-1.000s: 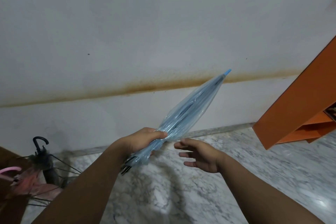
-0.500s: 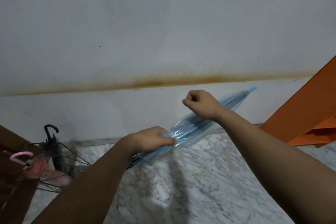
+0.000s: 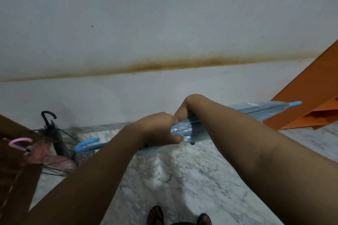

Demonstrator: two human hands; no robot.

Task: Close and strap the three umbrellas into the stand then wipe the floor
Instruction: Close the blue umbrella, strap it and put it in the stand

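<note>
At far left, wire stand (image 3: pixel 60 153): pink umbrella (image 3: pixel 45 157) and black umbrella (image 3: pixel 50 126), both loose. Centre, blue umbrella (image 3: pixel 243 115), folded, held level over marble floor (image 3: pixel 182 179); left hand (image 3: pixel 157 129) wraps the canopy, right hand (image 3: pixel 182 111) grips beside it, touching. Step, judged: strapping. Next: fasten the strap, then stand it.

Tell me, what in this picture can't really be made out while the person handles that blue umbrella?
- Strap of the blue umbrella: head view, hidden behind the left hand and right hand, so fastened or not cannot be told.
- Right hand's fingers: turned away behind its wrist.
- Stand holding the black umbrella and pink umbrella: dim, blurred, partly behind the left forearm.
- Orange furniture: cut off by the right edge.
</note>
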